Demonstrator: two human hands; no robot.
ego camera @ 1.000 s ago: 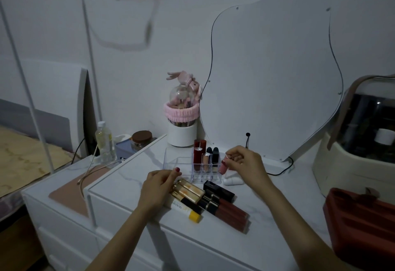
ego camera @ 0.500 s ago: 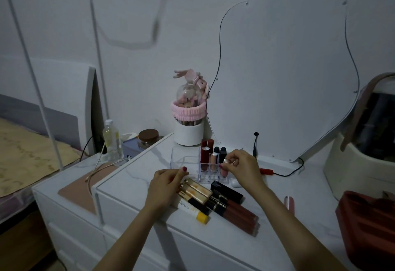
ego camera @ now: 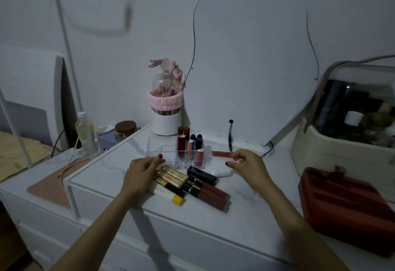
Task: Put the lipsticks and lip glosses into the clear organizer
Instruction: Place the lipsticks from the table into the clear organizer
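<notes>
The clear organizer point(ego camera: 161, 153) stands on the white dresser top, with several lipsticks point(ego camera: 183, 142) and a pink gloss point(ego camera: 199, 158) upright in its right-hand slots. Its left slots look bare. My right hand point(ego camera: 248, 165) pinches a reddish-pink lip gloss tube point(ego camera: 221, 154) and holds it level, just right of the organizer. My left hand point(ego camera: 140, 171) rests on the left ends of a pile of tubes: gold glosses point(ego camera: 174, 175), brown-red glosses point(ego camera: 212, 195), a black lipstick point(ego camera: 202, 174) and a white tube with a yellow cap point(ego camera: 168, 193).
A white brush holder with a pink headband point(ego camera: 166, 119) stands behind the organizer, beside the mirror panel point(ego camera: 256, 67). A red pouch point(ego camera: 346, 202) and a cream lidded box point(ego camera: 342, 149) sit at the right. A small white object point(ego camera: 221, 172), a bottle point(ego camera: 85, 134) and a jar point(ego camera: 126, 128) are nearby.
My right hand set the pink gloss into the organizer, drew back to the right and now holds a reddish-pink tube. My left hand stayed on the pile.
</notes>
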